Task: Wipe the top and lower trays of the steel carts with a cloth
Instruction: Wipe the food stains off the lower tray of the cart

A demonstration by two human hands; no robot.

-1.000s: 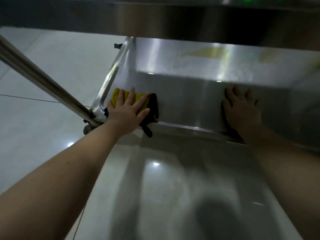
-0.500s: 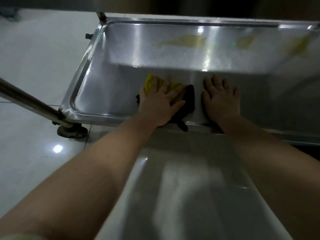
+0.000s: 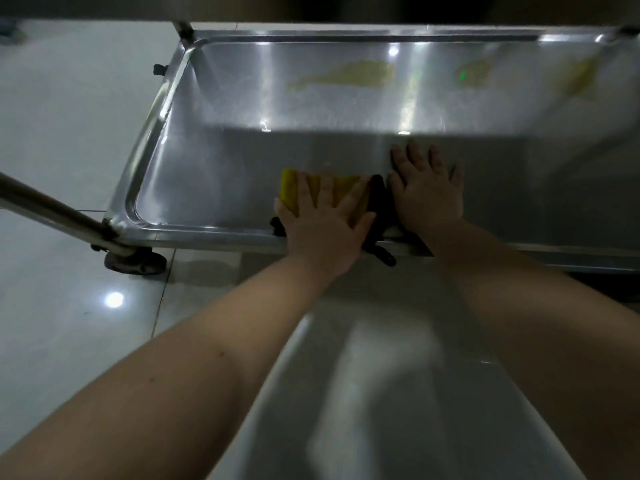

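Nearest the camera, two bare forearms run up from the bottom corners, both cut off by the frame. Between them lies a pale, blurred surface too smeared to identify. The left hand lies open and flat, fingers spread, pressing on a folded yellow cloth with a black edge. The cloth sits on the floor of the shallow rectangular lower steel tray, just inside its near rim. The palm hides most of the cloth, and a dark strap-like end hangs over the rim. The right hand is also open, fingers spread flat on the bare tray floor, in shadow. The cloth's black edge reaches its thumb side; whether they touch cannot be told. Left of the tray's near corner, a dark caster wheel stands on the glossy pale tiled floor. A round steel tube slants into that corner, its upper end cut off. Farther in, past the shadow line, the bright half of the tray carries yellowish smears. A dark band across the top hides what lies above. Half a second ago a strip of bare steel separated cloth and right hand. A second ago the cloth was in the tray's near left corner, while the right hand has kept its place.
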